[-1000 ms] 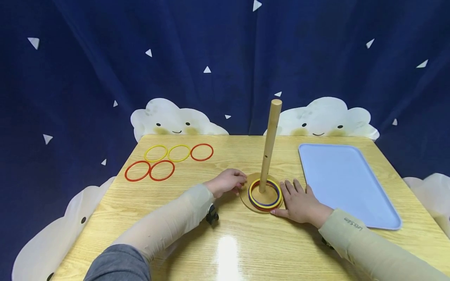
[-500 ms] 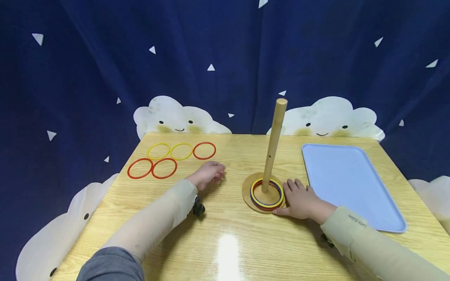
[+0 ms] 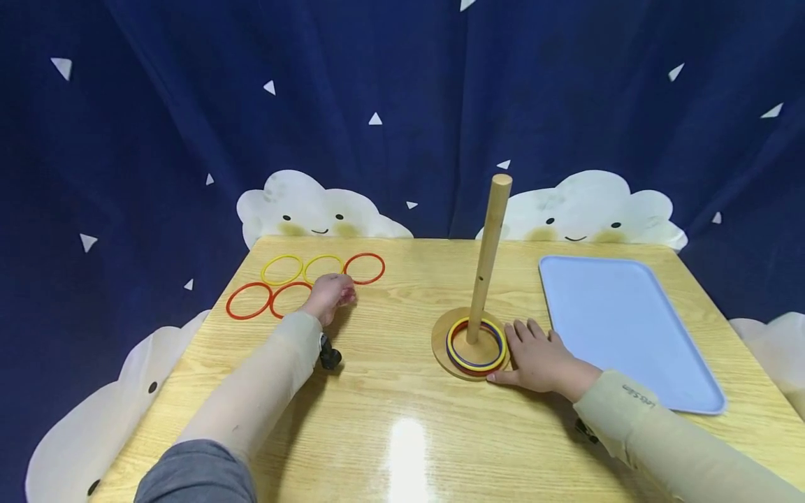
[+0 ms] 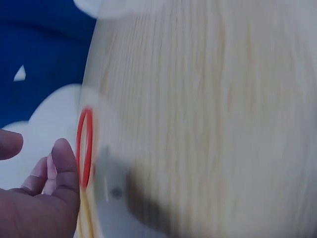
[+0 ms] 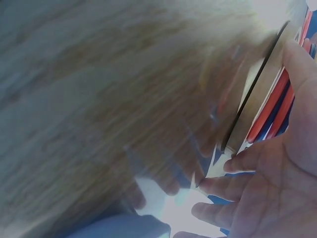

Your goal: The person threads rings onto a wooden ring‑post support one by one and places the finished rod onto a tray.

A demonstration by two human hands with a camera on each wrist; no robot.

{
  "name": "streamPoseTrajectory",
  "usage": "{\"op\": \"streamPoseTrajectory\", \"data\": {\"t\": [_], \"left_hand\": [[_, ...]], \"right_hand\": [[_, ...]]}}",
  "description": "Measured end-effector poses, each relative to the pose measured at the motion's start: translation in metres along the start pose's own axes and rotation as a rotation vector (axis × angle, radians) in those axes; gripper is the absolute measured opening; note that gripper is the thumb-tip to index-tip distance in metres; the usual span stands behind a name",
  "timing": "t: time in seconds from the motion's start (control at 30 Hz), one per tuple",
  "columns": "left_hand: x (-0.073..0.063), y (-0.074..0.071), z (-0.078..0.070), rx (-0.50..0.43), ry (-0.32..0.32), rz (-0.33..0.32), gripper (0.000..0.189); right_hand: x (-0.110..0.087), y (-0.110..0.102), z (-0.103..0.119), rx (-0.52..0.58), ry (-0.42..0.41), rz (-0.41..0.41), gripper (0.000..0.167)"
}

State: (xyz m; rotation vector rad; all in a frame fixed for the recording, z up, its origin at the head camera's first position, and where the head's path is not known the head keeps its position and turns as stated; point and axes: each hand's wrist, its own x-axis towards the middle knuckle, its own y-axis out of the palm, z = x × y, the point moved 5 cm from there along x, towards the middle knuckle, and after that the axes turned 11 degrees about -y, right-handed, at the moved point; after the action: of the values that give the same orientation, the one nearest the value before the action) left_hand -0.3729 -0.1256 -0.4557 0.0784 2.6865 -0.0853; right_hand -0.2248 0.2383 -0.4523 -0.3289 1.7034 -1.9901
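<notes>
— Left hand (image 3: 331,292) has shifted: half a second ago it was over bare bench (image 3: 352,419), now it's out at the loose rings, by the back-row red ring (image 3: 384,267) and its yellow neighbour (image 3: 323,256). Right hand (image 3: 539,360) still sits against the round base (image 3: 440,342).

— Holding anything?

— Nope. Left grip's apart, nothing in it. Right one isn't clamped either, fingers spread at the base's edge. Red ring's flat on the bench, right end of the back row; the stacked rings (image 3: 476,370) are around the pole (image 3: 487,251).

— So what could go wrong?

— Loose rings look about touching, so a sloppy pinch might drag the yellow along with the red. They're thin too, so fingertips could just skid one away. And if the right hand shoves, the base might slide.

— Does any view add something?

— Left wrist shows the thumb-to-finger gap the head camera can't. Right wrist catches the stack side-on: red and dark blue bands, mostly under the yellow from above. Can't tell if the left hand's touching a ring though.
</notes>
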Motion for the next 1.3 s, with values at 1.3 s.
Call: {"op": "streamPoseTrajectory", "data": {"t": [1.3], "left_hand": [[-0.015,-0.125,0.02,0.59,0.054,-0.357,0.046]], "right_hand": [[0.001,-0.003,0.004,0.002,0.013,0.024,0.106]]}}
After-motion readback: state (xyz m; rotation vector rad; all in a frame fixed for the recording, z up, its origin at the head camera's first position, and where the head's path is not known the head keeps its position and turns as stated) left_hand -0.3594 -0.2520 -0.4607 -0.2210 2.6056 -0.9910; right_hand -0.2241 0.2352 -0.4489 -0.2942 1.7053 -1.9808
